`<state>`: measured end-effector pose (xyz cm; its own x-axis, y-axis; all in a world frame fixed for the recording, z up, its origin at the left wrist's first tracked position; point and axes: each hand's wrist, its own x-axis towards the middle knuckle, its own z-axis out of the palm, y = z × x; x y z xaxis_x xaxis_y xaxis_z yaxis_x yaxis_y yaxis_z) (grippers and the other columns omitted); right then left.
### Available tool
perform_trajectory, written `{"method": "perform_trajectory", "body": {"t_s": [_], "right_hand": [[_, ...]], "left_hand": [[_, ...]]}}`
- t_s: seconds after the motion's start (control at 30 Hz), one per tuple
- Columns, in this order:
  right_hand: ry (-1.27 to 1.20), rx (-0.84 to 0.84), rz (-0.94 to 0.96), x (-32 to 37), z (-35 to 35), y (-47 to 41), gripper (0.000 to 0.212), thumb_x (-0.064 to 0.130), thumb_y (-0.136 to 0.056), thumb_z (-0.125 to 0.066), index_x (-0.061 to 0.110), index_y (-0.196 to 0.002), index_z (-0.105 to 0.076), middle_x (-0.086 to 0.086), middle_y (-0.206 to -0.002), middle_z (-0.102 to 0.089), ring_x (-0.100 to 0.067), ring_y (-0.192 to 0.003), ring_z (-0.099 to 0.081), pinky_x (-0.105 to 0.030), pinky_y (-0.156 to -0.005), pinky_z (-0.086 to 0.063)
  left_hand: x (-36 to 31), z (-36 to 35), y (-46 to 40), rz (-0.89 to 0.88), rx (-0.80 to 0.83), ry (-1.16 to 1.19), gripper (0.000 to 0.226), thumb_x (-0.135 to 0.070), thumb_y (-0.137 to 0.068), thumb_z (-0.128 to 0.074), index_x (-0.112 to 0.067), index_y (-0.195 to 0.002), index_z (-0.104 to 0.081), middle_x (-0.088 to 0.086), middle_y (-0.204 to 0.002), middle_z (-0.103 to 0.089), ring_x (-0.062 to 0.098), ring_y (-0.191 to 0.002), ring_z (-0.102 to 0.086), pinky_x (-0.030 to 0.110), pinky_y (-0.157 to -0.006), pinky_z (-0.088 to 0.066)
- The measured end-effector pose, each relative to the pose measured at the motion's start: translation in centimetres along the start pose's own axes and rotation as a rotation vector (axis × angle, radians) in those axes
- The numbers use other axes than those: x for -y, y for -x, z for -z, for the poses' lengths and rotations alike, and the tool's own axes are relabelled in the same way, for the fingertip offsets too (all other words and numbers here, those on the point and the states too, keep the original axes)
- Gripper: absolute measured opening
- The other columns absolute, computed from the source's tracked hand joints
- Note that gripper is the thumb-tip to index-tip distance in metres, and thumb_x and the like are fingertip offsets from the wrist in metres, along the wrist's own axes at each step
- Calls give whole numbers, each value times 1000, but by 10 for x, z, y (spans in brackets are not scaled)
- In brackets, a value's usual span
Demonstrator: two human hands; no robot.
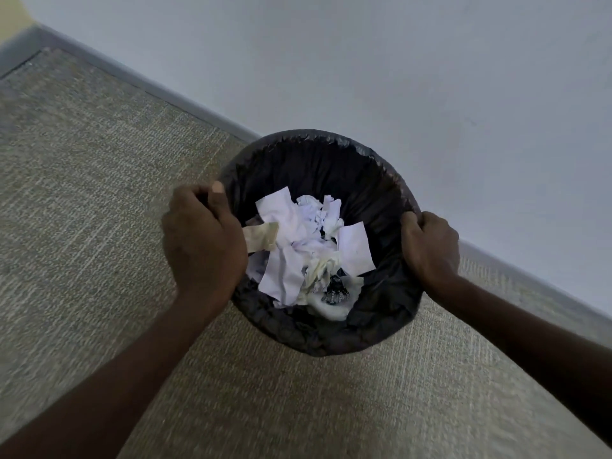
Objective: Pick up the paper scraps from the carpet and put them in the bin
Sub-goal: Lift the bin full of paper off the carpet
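Observation:
A round bin lined with a black bag stands on the carpet against the wall. White paper scraps lie piled inside it, with a beige strip on the left of the pile. My left hand grips the bin's left rim, fingers curled over the edge. At the right rim, my right hand holds the bag-covered edge the same way. Neither hand holds any paper that I can see.
Beige carpet fills the floor to the left and in front of the bin. A grey skirting board runs diagonally along a pale wall right behind the bin.

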<state>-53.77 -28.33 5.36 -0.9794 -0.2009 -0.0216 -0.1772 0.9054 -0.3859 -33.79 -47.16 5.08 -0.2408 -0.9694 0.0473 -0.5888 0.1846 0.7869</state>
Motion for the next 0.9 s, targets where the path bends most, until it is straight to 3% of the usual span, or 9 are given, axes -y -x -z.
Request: {"method": "perform_trajectory", "body": {"t_s": [0.07,0.27,0.33,0.5,0.6,0.67,0.77,0.9], "right_hand": [[8,2,-16,3,1,2,35,36,-87,-41,8,-68,-53,-5,-67,-56,-24,-63,-52,-30,-58,-34],[45,33,-58,13,8,7,35,37,-90,-41,8,-76,-56,2,-65,-50,-24,-66,-51,-31,-63,-35],[12,60,-47,15,10,8,34,33,-91,-40,5,-80,-55,-3,-69,-53,-26,-68,-52,-31,-62,-34],[-31,292,11,15,22,6,22,26,-95,-39,4,-98,-44,-13,-91,-55,-29,-80,-53,-36,-68,-40],[-52,441,-42,16,37,6,27,24,-93,-40,3,-109,-45,-13,-105,-56,-30,-93,-54,-40,-78,-44],[-83,460,-50,20,44,15,25,22,-92,-41,4,-109,-46,-11,-104,-56,-28,-92,-54,-36,-73,-43],[-121,440,-19,35,57,43,20,19,-95,-41,1,-103,-44,-6,-87,-53,-22,-75,-51,-31,-57,-38],[-202,457,-39,56,74,87,16,20,-97,-41,5,-101,-45,-4,-86,-54,-20,-75,-52,-33,-59,-41]], "left_hand": [[-4,2,1,35,17,4,34,-37,-104,-38,-8,-113,-52,8,-99,-61,22,-85,-52,29,-70,-28],[-15,7,3,83,12,-102,35,-37,-104,-36,-8,-113,-53,13,-106,-65,32,-94,-60,33,-69,-27],[-17,8,2,88,29,-114,37,-37,-104,-35,-6,-114,-53,14,-107,-65,33,-96,-60,33,-69,-28],[-21,13,2,124,117,-102,42,-40,-105,-32,-5,-113,-53,15,-109,-64,34,-98,-60,33,-71,-30],[-32,27,7,328,232,-66,58,-51,-103,-29,-1,-118,-56,20,-118,-63,37,-107,-59,36,-77,-34],[-37,44,9,504,297,12,63,-51,-103,-28,2,-122,-57,23,-124,-60,38,-114,-57,35,-82,-36],[-34,78,-1,716,368,180,55,-41,-104,-34,4,-123,-59,22,-126,-61,37,-114,-59,40,-95,-46],[-25,138,-17,741,435,304,29,-24,-100,-45,-9,-111,-68,13,-108,-69,33,-101,-65,50,-94,-52]]}}
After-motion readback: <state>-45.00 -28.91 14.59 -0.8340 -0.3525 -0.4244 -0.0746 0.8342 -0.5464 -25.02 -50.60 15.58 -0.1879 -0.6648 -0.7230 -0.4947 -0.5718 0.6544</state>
